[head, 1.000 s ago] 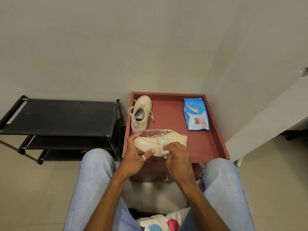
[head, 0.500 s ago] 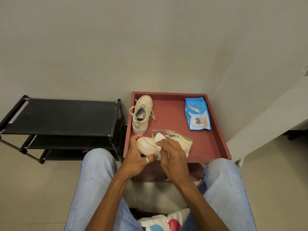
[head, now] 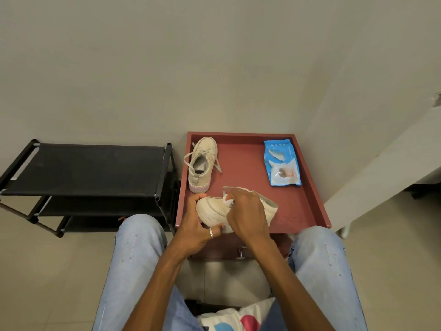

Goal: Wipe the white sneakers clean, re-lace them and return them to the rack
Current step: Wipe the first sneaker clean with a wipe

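The left hand (head: 194, 231) cups the toe of the cream-white lace-up sneaker (head: 212, 211) over the near edge of the red tray surface (head: 307, 182), and the right hand (head: 245, 213), apparently pinching a small white wipe (head: 228, 201), presses on it; hard strokes could twist the shoe loose.

Brick-red tray (head: 245, 158), cream near-edge sneaker (head: 212, 211) under a white wipe (head: 228, 201), cream far-left sneaker (head: 202, 161) with pinkish sole, blue-white wipes pack (head: 282, 163) far right, black rack (head: 83, 168) left of tray, pale-blue jeans (head: 136, 254), silver ring (head: 211, 233).
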A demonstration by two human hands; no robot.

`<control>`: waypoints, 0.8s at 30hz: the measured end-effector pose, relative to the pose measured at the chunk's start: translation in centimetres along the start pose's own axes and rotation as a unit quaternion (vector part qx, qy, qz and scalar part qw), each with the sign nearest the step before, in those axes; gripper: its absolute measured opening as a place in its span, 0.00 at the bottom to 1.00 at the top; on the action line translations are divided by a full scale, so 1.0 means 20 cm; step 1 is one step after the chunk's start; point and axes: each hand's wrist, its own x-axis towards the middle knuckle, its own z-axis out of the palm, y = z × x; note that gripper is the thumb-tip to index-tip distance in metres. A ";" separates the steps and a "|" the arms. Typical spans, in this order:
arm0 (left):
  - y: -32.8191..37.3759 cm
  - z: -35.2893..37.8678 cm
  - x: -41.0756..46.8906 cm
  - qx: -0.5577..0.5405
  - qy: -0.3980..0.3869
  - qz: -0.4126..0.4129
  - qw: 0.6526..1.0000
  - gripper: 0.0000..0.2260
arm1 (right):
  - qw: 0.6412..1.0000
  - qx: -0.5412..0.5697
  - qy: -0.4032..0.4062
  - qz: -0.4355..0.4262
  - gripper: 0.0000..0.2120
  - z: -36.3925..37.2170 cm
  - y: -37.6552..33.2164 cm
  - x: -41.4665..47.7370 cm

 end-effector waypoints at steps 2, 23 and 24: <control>0.00 0.00 0.00 -0.002 0.005 0.006 1.000 0.39 | 1.000 0.005 -0.006 0.006 0.14 0.02 -0.05 0.01; 0.01 0.00 0.00 0.002 0.005 0.004 1.000 0.36 | 0.992 -0.035 -0.061 -0.107 0.22 -0.05 0.30 0.06; 0.01 0.00 0.00 0.002 0.005 0.002 1.000 0.37 | 0.993 -0.025 -0.049 -0.105 0.22 -0.05 0.31 0.05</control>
